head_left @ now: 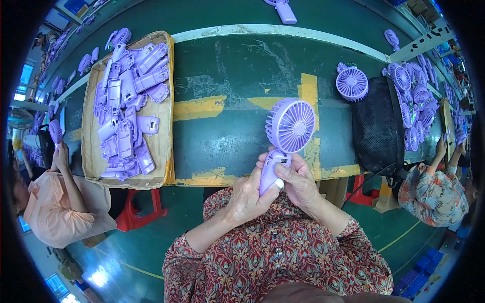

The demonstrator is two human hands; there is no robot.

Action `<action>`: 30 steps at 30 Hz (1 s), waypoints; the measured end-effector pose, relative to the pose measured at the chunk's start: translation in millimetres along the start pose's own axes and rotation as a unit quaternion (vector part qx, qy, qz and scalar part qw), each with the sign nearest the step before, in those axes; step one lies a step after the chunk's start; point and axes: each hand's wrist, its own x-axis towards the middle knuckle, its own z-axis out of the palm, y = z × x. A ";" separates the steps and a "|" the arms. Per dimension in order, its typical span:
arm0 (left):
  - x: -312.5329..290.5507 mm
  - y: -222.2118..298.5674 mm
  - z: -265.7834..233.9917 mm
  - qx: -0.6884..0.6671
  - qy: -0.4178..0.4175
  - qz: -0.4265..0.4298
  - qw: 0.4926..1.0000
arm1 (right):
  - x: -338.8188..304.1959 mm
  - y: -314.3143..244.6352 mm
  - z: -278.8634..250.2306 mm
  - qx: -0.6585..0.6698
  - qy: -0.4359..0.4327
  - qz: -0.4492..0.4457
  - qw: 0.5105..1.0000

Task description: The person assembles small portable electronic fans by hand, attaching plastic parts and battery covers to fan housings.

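Note:
Both my hands grip a purple handheld fan (294,125) in front of my body, at the near edge of the table. Its round slatted head points up and a little to the right. My left hand (248,194) wraps round the lower part of the handle. My right hand (302,184) closes on the handle's upper right side, its thumb just below a small dark window in the handle. A small white bit shows near my left thumb; I cannot make out what it is.
Left of me stands a cardboard tray (170,111) heaped with purple handle shells (125,139). To the right, a fan head (352,84) lies beside a black mesh bag (376,126), with several piled fans (418,103) beyond. Co-workers sit on both sides. Another fan (285,12) lies across the white divider.

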 end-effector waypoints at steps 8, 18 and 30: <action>4.5 -1.8 -0.4 -0.036 -0.011 -0.050 0.998 | 8.5 -1.3 -2.7 -0.018 0.004 0.008 1.000; 10.9 3.7 0.6 -0.101 -0.032 -0.124 0.987 | 11.3 -10.9 -8.4 -0.096 -0.055 0.002 0.994; 19.9 -13.5 0.0 -0.449 -0.117 -0.176 0.868 | 18.4 -33.0 -9.8 -0.059 -0.070 0.083 0.992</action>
